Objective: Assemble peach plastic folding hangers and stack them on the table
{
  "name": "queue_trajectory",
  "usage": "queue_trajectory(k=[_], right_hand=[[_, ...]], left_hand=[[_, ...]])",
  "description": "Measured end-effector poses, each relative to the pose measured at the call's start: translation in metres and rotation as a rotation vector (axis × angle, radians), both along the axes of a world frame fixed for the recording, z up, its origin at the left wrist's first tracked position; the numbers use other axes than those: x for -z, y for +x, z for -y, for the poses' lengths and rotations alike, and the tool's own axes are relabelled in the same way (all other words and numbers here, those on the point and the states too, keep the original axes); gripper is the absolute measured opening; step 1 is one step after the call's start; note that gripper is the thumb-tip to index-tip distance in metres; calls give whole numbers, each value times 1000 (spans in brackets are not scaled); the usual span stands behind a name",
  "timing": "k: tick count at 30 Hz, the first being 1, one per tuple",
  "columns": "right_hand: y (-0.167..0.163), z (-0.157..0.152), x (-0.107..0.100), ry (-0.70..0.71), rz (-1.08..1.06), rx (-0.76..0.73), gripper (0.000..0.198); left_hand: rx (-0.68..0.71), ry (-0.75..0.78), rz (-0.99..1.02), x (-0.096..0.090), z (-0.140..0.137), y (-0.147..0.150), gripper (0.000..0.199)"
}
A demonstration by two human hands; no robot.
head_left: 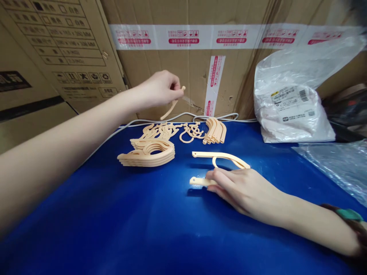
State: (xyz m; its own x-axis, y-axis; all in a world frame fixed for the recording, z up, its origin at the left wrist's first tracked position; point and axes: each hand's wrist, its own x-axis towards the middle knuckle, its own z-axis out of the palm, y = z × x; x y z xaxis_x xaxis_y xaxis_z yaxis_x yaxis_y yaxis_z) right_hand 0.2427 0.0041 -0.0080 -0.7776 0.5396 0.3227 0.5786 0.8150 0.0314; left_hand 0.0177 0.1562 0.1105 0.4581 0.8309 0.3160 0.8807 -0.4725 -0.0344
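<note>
My left hand (164, 88) is raised above the back of the table, its thumb and fingers pinching a thin, curved beige plastic hanger piece (169, 110) that hangs down at a slant. At the right, my right hand (241, 187) closes around a beige plastic hanger arm (199, 181), whose holed end sticks out to the left. Just beyond it is another hanger arm (220, 154) with a curved bar beneath; my fingers hide whether the two are joined. A neat stack of folded hangers (147, 157) lies left of centre.
Behind the stack lie loose hanger parts (162, 131), several hooks (192, 133) and a pile of curved arms (215, 131). A white cable (186, 114) runs along the blue table's (129, 221) back edge. Cardboard boxes (172, 72) stand behind; a white plastic bag (292, 110) sits right.
</note>
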Motion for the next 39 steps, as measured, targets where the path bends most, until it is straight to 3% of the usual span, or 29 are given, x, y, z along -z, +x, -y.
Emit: queue_trajectory(k=[2,4,6,10,15,20,24,34,39], right_hand=[[0,0,0,-19,-2,10,27],[0,0,-1,-36,-8,21,27],[0,0,-1,-58,-9,35,27],[1,-1,-1,-100,25,76,29],[2,-1,-2,-213,56,97,23],[4,-3,-6,-326,-3,70,12],[3,-3,-6,-330,-68,54,9],[0,-2,-7,-303,-76,68,9],[1,-4,-5,-330,-126,85,13]], left_hand=[[146,124,6,-10,24,3,38],[161,177,14,-12,49,8,46],[181,228,26,-3,75,14,30],[66,136,-58,36,123,22,26],[231,117,37,85,163,13,20],[222,-103,128,105,167,2,17],[183,-101,125,113,165,2,20],[266,-320,151,113,159,-12,23],[266,-309,189,115,161,-12,43]])
